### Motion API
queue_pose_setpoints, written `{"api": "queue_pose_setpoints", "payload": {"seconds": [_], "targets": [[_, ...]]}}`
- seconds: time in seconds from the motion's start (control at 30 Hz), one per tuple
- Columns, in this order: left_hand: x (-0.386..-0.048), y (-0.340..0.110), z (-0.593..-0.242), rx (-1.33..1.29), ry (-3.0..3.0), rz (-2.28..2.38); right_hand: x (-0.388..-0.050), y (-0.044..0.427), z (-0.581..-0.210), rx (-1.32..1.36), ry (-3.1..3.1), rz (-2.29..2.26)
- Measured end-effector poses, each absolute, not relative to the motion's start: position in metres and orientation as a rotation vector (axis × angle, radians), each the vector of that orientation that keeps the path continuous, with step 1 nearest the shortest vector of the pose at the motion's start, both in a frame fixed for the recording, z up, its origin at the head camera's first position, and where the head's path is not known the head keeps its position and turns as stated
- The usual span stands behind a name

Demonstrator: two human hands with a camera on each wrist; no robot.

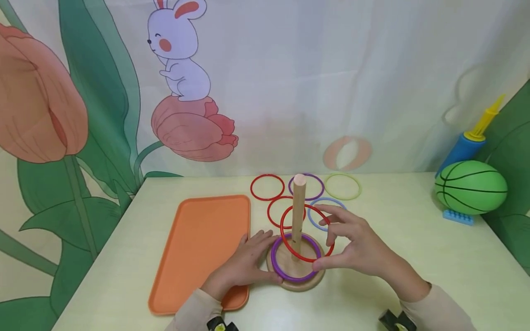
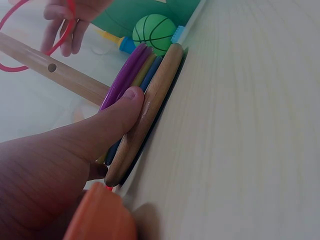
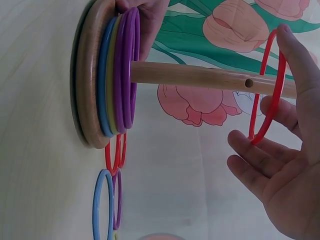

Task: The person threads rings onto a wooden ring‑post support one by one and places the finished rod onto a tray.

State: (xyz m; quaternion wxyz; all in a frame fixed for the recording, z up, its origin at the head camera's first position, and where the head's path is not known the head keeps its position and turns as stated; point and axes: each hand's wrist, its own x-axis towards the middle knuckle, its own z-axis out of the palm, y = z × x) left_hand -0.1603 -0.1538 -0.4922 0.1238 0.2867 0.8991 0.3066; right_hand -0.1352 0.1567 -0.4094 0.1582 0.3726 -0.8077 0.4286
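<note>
A round wooden ring-toss stand with an upright post stands on the table. Purple rings lie stacked on its base, above a yellow ring and a blue ring. My left hand grips the left side of the stand, its thumb against the base edge and stacked rings. Between thumb and fingers, my right hand pinches a red ring. That ring is held tilted around the upper post, above the stack.
Left of the stand lies an orange tray. Behind it are loose rings: red, purple, green and blue. At the far right sit a green ball, a blue brick and a blue-yellow pump.
</note>
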Motion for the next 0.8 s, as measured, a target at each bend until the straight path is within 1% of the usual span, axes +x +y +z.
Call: {"api": "queue_pose_setpoints", "payload": {"seconds": [0.2,0.6,0.8], "targets": [[-0.162,-0.153,-0.493,0.842,2.624,0.892,-0.135,0.156,-0.414,1.088,-2.360,1.175],[-0.161,-0.156,-0.494,0.851,2.616,0.910,-0.131,0.145,-0.424,1.043,-2.572,1.173],[-0.161,-0.156,-0.493,0.842,2.619,0.912,-0.132,0.139,-0.428,1.074,-2.671,1.137]]}}
